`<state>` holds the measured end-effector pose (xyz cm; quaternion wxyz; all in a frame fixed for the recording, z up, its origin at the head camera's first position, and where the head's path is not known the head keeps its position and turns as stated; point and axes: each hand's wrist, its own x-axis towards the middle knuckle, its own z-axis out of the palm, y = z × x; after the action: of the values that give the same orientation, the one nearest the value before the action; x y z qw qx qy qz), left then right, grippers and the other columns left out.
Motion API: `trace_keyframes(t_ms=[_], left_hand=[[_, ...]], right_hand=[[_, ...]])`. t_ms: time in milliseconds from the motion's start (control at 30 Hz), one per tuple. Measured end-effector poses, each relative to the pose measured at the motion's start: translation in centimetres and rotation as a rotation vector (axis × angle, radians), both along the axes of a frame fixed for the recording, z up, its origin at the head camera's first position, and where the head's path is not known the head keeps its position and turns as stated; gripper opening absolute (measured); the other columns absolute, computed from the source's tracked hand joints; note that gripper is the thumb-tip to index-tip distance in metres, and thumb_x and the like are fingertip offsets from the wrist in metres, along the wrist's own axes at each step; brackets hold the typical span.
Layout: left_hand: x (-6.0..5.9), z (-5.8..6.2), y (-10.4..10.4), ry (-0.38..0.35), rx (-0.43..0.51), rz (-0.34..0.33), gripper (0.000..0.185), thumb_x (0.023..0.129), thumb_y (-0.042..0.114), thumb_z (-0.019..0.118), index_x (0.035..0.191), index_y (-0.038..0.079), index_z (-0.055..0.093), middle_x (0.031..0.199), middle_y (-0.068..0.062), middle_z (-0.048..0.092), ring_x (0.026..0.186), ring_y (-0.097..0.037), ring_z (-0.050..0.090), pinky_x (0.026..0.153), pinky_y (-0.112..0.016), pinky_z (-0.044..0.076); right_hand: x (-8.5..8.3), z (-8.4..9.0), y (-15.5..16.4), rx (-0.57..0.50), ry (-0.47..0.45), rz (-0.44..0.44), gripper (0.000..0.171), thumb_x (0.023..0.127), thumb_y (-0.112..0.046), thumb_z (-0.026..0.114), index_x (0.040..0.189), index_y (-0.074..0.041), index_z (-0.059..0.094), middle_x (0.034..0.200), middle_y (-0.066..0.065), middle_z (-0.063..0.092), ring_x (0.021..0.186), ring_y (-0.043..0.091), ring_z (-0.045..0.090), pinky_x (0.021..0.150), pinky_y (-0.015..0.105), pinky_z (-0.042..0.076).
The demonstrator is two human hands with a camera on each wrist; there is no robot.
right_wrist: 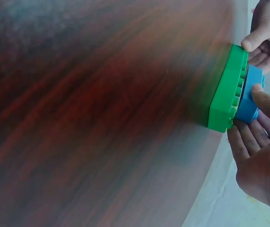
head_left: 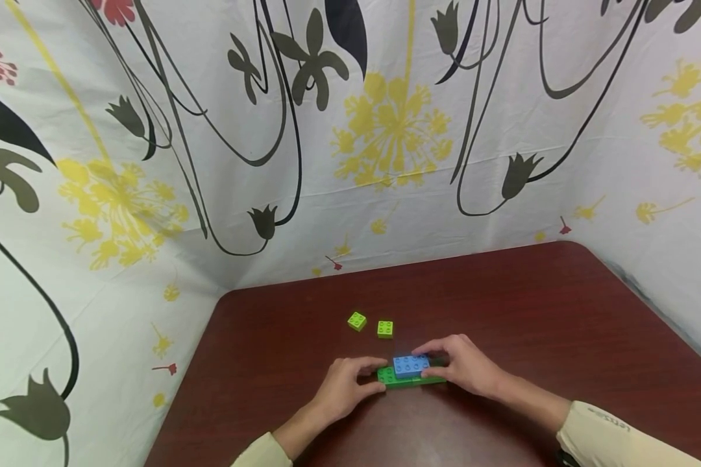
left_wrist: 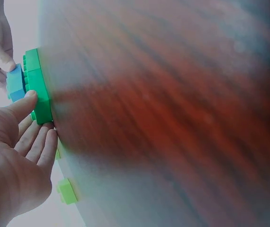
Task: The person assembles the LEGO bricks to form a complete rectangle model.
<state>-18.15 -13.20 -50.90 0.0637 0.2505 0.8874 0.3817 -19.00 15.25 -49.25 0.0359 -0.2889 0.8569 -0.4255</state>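
A long green brick lies flat on the dark red table, with a blue brick stacked on its studs. My left hand pinches the green brick's left end between thumb and fingers; the left wrist view shows the thumb on the green brick beside the blue brick. My right hand holds the right end, with its thumb on the blue brick and its fingers along the far side of the green brick.
Two small lime-green bricks lie on the table just beyond the stack. A patterned cloth wall surrounds the table at the back and on both sides. The table's left edge runs close to my left forearm.
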Motion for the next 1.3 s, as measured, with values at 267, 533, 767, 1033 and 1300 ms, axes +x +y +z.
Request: trace_keyframes(t_ms=[267, 533, 767, 1033, 1300], left_hand=[[-0.07, -0.1, 0.04, -0.003, 0.002, -0.004, 0.039, 0.086, 0.031, 0.078, 0.124, 0.025, 0.07, 0.118, 0.015, 0.068, 0.102, -0.001, 0.064, 0.084, -0.023, 0.054], [-0.11, -0.07, 0.0, -0.012, 0.004, -0.002, 0.039, 0.086, 0.032, 0.078, 0.124, 0.027, 0.07, 0.119, 0.015, 0.068, 0.103, -0.001, 0.064, 0.085, -0.024, 0.054], [-0.08, -0.1, 0.06, -0.006, -0.001, -0.002, 0.038, 0.086, 0.031, 0.078, 0.123, 0.029, 0.07, 0.119, 0.016, 0.067, 0.103, -0.001, 0.064, 0.084, -0.022, 0.054], [-0.11, -0.03, 0.04, -0.015, 0.006, -0.006, 0.038, 0.087, 0.031, 0.078, 0.124, 0.029, 0.069, 0.119, 0.016, 0.067, 0.104, 0.0, 0.064, 0.085, -0.023, 0.054], [-0.12, 0.0, 0.06, -0.019, 0.008, -0.007, 0.038, 0.086, 0.031, 0.078, 0.124, 0.029, 0.07, 0.119, 0.016, 0.067, 0.103, 0.0, 0.064, 0.085, -0.023, 0.054]], right_hand=[[0.45, -0.14, -0.22, 0.022, 0.023, -0.013, 0.034, 0.083, -0.021, 0.082, 0.115, -0.016, 0.074, 0.113, -0.002, 0.072, 0.103, 0.013, 0.067, 0.08, 0.033, 0.057], [0.49, -0.18, -0.27, 0.036, 0.027, -0.018, 0.035, 0.083, -0.021, 0.082, 0.116, -0.014, 0.073, 0.113, -0.002, 0.072, 0.103, 0.012, 0.066, 0.082, 0.035, 0.056], [0.51, -0.45, -0.3, 0.047, 0.043, -0.033, 0.034, 0.082, -0.025, 0.082, 0.116, -0.02, 0.074, 0.111, -0.003, 0.072, 0.098, 0.008, 0.065, 0.079, 0.034, 0.056], [0.53, -0.42, -0.28, 0.039, 0.038, -0.034, 0.035, 0.082, -0.027, 0.082, 0.116, -0.017, 0.075, 0.111, -0.003, 0.073, 0.096, 0.006, 0.065, 0.077, 0.034, 0.056], [0.54, -0.55, -0.29, 0.047, 0.048, -0.029, 0.036, 0.082, -0.027, 0.082, 0.116, -0.017, 0.075, 0.11, -0.002, 0.073, 0.092, 0.007, 0.064, 0.076, 0.032, 0.056]])
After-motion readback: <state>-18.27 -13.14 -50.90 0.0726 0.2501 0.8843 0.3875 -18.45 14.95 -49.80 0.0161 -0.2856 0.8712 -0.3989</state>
